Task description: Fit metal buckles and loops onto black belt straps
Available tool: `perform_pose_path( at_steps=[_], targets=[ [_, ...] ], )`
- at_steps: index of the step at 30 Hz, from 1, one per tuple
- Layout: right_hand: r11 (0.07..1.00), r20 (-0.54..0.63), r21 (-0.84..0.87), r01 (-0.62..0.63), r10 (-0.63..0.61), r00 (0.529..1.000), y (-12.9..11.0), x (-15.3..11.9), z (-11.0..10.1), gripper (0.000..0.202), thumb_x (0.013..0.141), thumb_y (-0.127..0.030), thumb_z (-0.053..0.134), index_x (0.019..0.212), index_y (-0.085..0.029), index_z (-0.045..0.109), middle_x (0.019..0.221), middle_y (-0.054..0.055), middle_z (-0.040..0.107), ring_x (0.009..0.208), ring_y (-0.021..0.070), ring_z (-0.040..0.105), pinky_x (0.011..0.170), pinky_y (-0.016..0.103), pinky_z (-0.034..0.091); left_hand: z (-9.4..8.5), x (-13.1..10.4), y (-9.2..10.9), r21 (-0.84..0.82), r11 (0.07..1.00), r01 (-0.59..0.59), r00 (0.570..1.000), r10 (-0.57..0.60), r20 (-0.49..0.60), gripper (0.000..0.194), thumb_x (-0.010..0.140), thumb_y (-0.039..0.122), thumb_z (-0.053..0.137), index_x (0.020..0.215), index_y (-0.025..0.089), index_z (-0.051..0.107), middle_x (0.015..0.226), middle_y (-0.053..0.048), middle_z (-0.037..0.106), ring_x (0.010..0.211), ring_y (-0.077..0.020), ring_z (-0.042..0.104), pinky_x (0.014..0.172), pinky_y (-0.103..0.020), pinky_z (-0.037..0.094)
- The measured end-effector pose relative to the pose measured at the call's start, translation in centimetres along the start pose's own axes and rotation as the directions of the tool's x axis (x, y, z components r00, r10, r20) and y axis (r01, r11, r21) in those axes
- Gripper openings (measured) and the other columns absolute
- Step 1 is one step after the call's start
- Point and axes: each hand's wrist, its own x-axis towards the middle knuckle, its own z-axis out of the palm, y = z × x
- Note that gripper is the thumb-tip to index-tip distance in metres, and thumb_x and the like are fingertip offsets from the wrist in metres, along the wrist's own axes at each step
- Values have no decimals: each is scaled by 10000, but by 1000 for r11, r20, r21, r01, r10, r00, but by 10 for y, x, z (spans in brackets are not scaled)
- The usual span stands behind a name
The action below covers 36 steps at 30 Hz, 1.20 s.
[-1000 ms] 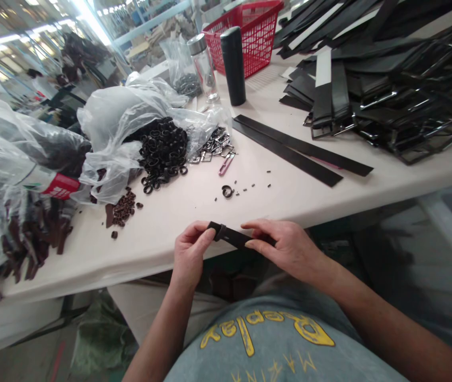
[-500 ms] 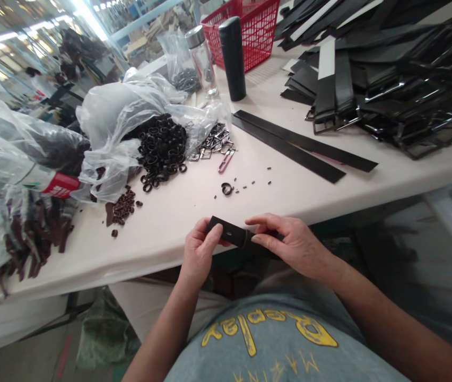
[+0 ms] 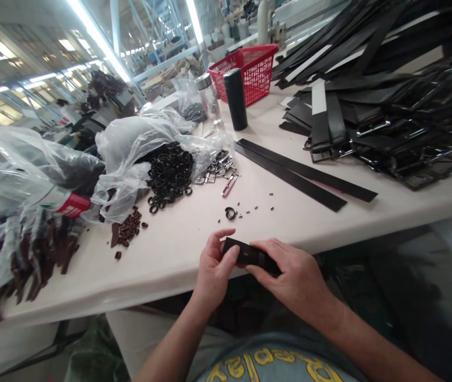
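A black strap (image 3: 245,253) with a small hole near its end is held between my hands at the table's front edge. My left hand (image 3: 218,268) pinches that end, thumb on top and index finger raised. My right hand (image 3: 289,265) grips the strap farther right, fingers above and thumb below. Beyond them a black loop (image 3: 231,213) lies among small dark bits. A pink cutter (image 3: 229,185) rests near a heap of metal buckles (image 3: 220,168). Two long black strips (image 3: 297,175) lie to the right.
Black loops (image 3: 170,170), brown loops (image 3: 130,228) and plastic bags (image 3: 130,143) stand left. A dark tumbler (image 3: 235,101), a glass bottle (image 3: 209,101) and a red basket (image 3: 255,74) are at the back. Black belts with buckles (image 3: 401,122) pile up on the right.
My right hand has closed in on the strap and now grips it nearer my left hand. My left index finger has lifted. The view has tilted up, so things appear lower.
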Motion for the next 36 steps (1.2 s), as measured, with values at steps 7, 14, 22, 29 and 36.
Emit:
perform_pose_path(
  at_steps=[7,14,22,29,36],
  targets=[
    [995,-50,-41,-86,84,995,16,0,-10,89,867,-233,606,937,-212,658,834,26,713,757,203,690,682,310,501,-20,45,14,431,874,-226,973,225,54,221,891,396,625,907,192,708,793,-26,684,689,-139,633,671,-254,517],
    [986,-121,-72,-150,141,983,32,9,-25,129,889,-324,578,917,-223,652,846,39,728,746,215,698,682,325,526,-38,106,30,780,511,-361,906,390,165,150,890,310,602,866,213,714,858,-28,707,676,-143,633,685,-274,494],
    [974,-176,-39,-225,215,961,52,29,-31,189,852,-399,598,886,-232,681,817,26,744,726,229,708,690,345,549,-43,167,40,896,297,-331,880,440,179,142,868,241,614,927,210,740,925,-52,729,788,-177,677,768,-299,511],
    [968,-147,-111,-226,209,967,59,29,-27,219,866,-415,587,922,-229,688,863,32,754,769,241,720,695,357,545,-55,190,43,953,147,-265,876,450,174,195,904,268,574,913,198,756,954,-95,713,864,-224,657,841,-339,487],
    [969,-191,-160,-189,157,969,59,27,-24,202,871,-401,575,926,-231,669,855,36,751,749,240,721,682,354,548,-42,196,30,957,4,-290,887,377,268,202,890,283,588,976,170,731,1079,-132,694,1048,-276,605,984,-406,439]
  ],
)
